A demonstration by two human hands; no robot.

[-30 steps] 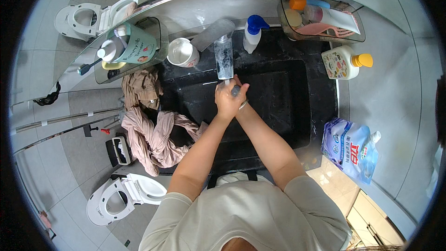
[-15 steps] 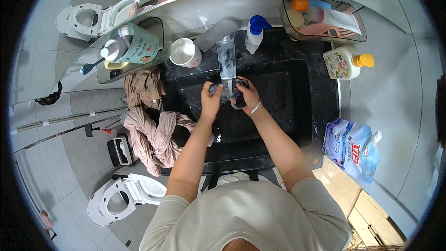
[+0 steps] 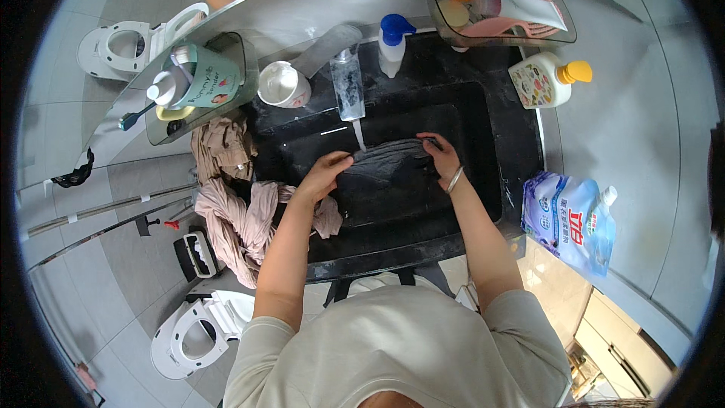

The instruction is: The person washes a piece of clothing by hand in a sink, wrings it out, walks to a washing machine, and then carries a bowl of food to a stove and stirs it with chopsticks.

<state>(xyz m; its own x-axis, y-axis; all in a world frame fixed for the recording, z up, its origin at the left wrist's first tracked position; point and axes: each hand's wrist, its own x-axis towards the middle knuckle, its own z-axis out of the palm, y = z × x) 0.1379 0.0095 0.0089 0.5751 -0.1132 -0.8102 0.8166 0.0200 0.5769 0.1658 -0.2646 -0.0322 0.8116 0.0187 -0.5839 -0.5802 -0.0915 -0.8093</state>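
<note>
A wet dark grey cloth [image 3: 389, 162] is stretched between my two hands over the black sink [image 3: 453, 215]. My left hand [image 3: 325, 174] pinches its left end, and my right hand [image 3: 444, 159], with a bangle at the wrist, grips the right end. Just behind the cloth, a stream of water [image 3: 358, 136] falls from the faucet [image 3: 347, 87] onto its back edge near the left side. The cloth's lower part hangs into the basin, where dark fabric and dark sink are hard to tell apart.
Pink clothing [image 3: 245, 219] and brown clothing [image 3: 223, 147] lie on the sink's left side. Behind stand a white cup [image 3: 284, 85] and a blue-topped bottle [image 3: 393, 49]. At right are a yellow-capped bottle [image 3: 542, 81], a purple-blue refill pouch [image 3: 563, 215] and a toiletries bin [image 3: 502, 30].
My hands have moved apart, and the bunched dark cloth is now spread out between them. It also sits slightly nearer to me. The whole view has shifted a little.
</note>
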